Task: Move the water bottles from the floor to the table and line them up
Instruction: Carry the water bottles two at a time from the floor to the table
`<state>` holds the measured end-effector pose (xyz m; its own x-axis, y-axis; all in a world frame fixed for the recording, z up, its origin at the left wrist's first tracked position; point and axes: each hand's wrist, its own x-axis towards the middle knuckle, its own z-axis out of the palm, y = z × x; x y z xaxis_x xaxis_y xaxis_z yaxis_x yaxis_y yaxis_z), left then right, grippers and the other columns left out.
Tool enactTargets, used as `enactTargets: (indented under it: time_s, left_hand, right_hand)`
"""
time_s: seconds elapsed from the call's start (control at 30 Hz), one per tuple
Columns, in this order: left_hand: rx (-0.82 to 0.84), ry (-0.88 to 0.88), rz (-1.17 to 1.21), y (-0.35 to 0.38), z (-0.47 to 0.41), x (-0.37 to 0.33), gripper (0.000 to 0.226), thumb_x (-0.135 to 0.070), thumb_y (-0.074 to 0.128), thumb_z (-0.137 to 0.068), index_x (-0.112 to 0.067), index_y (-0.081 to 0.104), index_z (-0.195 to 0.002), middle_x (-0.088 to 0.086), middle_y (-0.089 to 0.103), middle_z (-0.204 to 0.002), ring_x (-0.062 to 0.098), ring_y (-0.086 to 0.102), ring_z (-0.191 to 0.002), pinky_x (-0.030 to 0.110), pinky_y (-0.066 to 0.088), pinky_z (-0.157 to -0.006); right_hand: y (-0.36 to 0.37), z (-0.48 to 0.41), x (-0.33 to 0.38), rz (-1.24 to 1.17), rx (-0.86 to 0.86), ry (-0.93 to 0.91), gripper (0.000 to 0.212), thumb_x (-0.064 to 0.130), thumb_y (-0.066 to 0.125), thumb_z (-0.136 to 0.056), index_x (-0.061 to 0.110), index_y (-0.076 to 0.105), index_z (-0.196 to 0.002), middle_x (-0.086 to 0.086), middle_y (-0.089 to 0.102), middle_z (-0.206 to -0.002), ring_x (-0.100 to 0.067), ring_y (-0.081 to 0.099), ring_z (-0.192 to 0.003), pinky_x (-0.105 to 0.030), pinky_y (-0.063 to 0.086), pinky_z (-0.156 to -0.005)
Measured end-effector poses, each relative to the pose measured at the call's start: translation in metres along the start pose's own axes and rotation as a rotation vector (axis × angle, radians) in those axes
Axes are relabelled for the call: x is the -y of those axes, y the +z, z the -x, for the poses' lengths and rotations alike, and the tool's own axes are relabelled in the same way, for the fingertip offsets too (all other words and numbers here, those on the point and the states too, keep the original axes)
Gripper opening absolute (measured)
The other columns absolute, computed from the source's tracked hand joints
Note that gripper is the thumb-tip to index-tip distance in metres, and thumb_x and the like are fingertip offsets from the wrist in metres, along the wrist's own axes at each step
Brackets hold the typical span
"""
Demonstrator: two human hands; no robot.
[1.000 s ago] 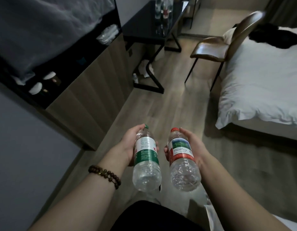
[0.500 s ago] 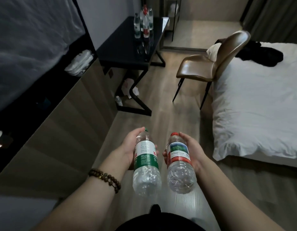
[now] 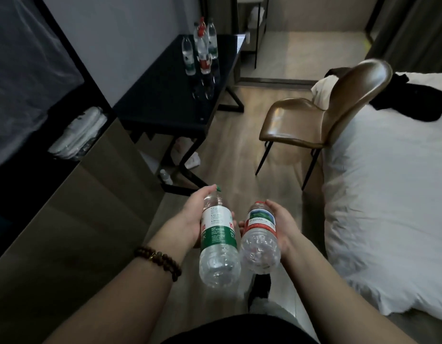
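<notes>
At the far end of the dark worktop [image 3: 165, 103], a cluster of water bottles [image 3: 202, 53] is seen standing upright and close together, so part of the task is judged done. Well short of it, a green-labelled bottle [image 3: 218, 242] is held in the left hand [image 3: 190, 219] and a red-labelled bottle [image 3: 260, 240] in the right hand [image 3: 285, 227], fingers curled round each. On the floor [image 3: 239, 150] beneath, one small bottle [image 3: 165, 176] appears to be left.

Green-label bottle [image 3: 219, 242], red-label bottle [image 3: 260, 240]: clear glossy plastic, printed film labels. Table [image 3: 165, 105]: glossy black top. Chair [image 3: 321, 112]: smooth brown leather-look, sheened. Floor [image 3: 239, 150]: wood-grain, satin. Bedding [image 3: 393, 184]: white matt cloth. Bracelet [image 3: 160, 259]: dark beads.
</notes>
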<state>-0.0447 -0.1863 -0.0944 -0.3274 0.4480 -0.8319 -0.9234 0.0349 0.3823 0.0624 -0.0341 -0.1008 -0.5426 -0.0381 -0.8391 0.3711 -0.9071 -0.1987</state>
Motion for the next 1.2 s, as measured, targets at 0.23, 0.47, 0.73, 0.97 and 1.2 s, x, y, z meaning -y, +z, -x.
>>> enactTargets:
  time_s: [0.23,0.47,0.73,0.97,1.2]
  left_hand:
    - [-0.044,0.140,0.105,0.077,-0.051,-0.130,0.051,-0.048,0.067,-0.090,0.002,0.058,-0.086,0.024,0.064,-0.070,0.034,0.066,-0.054,0.044,0.060,-0.053]
    - [-0.011,0.155,0.142,0.116,-0.113,-0.216,0.054,-0.053,0.059,-0.093,-0.001,0.054,-0.081,0.023,0.060,-0.072,0.034,0.063,-0.056,0.040,0.059,-0.053]
    - [-0.004,0.161,0.171,0.132,-0.203,-0.324,0.056,-0.059,0.068,-0.086,-0.005,0.061,-0.072,0.020,0.062,-0.070,0.033,0.065,-0.057,0.041,0.060,-0.057]
    - [-0.103,0.316,0.009,0.147,-0.279,-0.449,0.050,-0.053,0.083,-0.075,-0.009,0.064,-0.089,0.014,0.066,-0.082,0.031,0.065,-0.069,0.043,0.056,-0.075]
    - [-0.250,0.579,0.007,0.137,-0.302,-0.553,0.038,-0.044,0.077,-0.085,-0.010,0.065,-0.097,0.016,0.068,-0.085,0.030,0.068,-0.070,0.041,0.057,-0.071]
  right_hand:
    - [0.054,-0.050,0.158,0.015,0.027,0.052,0.069,0.065,0.055,-0.093,-0.001,0.052,-0.113,-0.031,0.066,-0.079,-0.040,0.068,-0.053,-0.048,0.059,-0.048]
    - [0.107,-0.106,0.267,0.061,0.096,0.089,0.084,0.076,0.061,-0.082,-0.004,0.056,-0.109,-0.031,0.067,-0.080,-0.040,0.069,-0.059,-0.047,0.060,-0.053]
    - [0.166,-0.186,0.374,0.137,0.038,0.093,0.079,0.071,0.067,-0.081,-0.001,0.055,-0.112,-0.027,0.065,-0.085,-0.037,0.069,-0.059,-0.046,0.061,-0.053]
    - [0.250,-0.268,0.480,0.210,-0.020,0.087,0.070,0.063,0.068,-0.084,0.000,0.055,-0.111,-0.027,0.065,-0.083,-0.037,0.068,-0.065,-0.045,0.061,-0.056]
    - [0.345,-0.316,0.536,0.165,-0.002,0.020,0.062,0.057,0.066,-0.089,-0.001,0.058,-0.105,-0.024,0.067,-0.073,-0.037,0.069,-0.059,-0.055,0.060,-0.057]
